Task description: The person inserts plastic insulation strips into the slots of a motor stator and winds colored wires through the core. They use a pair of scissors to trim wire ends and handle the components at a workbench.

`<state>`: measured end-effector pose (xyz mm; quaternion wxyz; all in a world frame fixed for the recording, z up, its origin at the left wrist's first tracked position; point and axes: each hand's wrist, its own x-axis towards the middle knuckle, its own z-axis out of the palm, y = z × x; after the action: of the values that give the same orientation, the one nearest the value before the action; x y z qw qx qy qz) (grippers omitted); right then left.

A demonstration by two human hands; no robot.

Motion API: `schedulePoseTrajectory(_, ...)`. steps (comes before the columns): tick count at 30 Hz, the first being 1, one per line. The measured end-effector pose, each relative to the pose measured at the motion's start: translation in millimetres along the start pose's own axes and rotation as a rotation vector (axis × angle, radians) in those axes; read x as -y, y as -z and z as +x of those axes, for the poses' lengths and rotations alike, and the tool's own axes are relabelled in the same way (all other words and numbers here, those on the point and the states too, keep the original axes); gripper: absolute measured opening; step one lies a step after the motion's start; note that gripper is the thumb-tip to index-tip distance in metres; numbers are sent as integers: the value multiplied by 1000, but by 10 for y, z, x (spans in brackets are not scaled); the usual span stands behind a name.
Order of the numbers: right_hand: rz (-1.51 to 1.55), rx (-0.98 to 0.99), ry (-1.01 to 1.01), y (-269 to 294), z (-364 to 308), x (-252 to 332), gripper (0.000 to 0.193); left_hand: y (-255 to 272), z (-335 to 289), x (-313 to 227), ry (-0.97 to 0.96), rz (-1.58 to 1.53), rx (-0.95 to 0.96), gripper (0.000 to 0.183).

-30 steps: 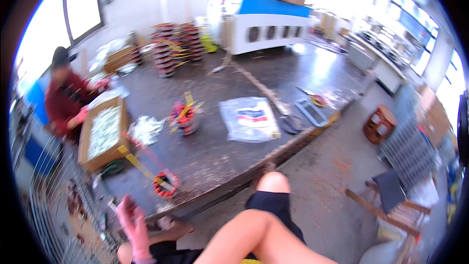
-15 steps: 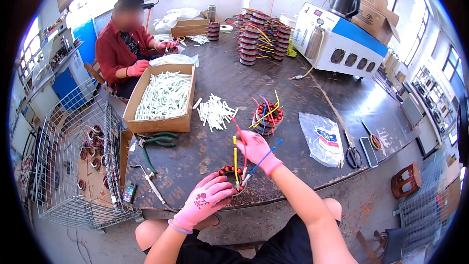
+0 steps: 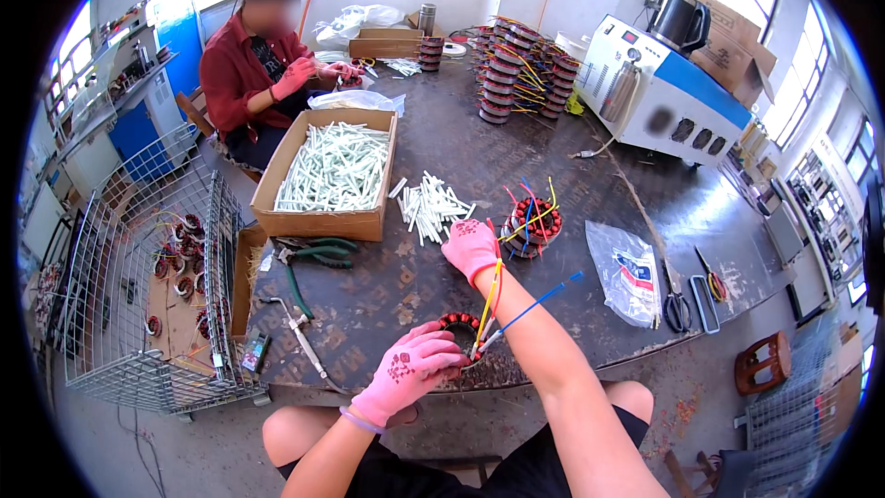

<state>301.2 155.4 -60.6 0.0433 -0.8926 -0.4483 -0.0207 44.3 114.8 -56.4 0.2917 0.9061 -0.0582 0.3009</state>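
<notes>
My left hand (image 3: 415, 367), in a pink glove, grips the near left side of a wound stator ring (image 3: 460, 320) at the table's front edge. From the ring's right side rise yellow, red and blue leads (image 3: 544, 294), with white sleeves (image 3: 478, 348) low on them. My right hand (image 3: 470, 247), also gloved in pink, reaches past the leads to the near edge of a loose pile of white sleeves (image 3: 431, 206). Its fingers are bent together, and anything at their tips is hidden. Another stator stack (image 3: 532, 226) with coloured leads stands right of the pile.
A cardboard box (image 3: 318, 224) full of white sleeves stands left of the pile. Green-handled pliers (image 3: 323, 252) and a torch-like tool (image 3: 304, 348) lie at left. Scissors (image 3: 678, 309), a phone (image 3: 706, 304) and a plastic bag (image 3: 625, 272) lie at right. A co-worker (image 3: 244, 78) sits far left.
My right hand has let go of the red lead and moved to the sleeve pile. The red and yellow leads now lean right. My left hand keeps its hold on the stator.
</notes>
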Motion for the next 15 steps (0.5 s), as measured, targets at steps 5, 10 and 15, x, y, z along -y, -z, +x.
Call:
schedulePoseTrajectory(5, 177, -162, 248, 492, -1099, -303, 23, -2, -31, 6, -13, 8, -47, 27)
schedulePoseTrajectory(10, 1046, 264, -194, 792, -2809, -730, 19, -167, -72, -114, 31, 58, -167, 25)
schedulePoseTrajectory(15, 1530, 386, -443, 304, -3535, -484, 26, -214, -73, -195, 81, 112, -172, 22)
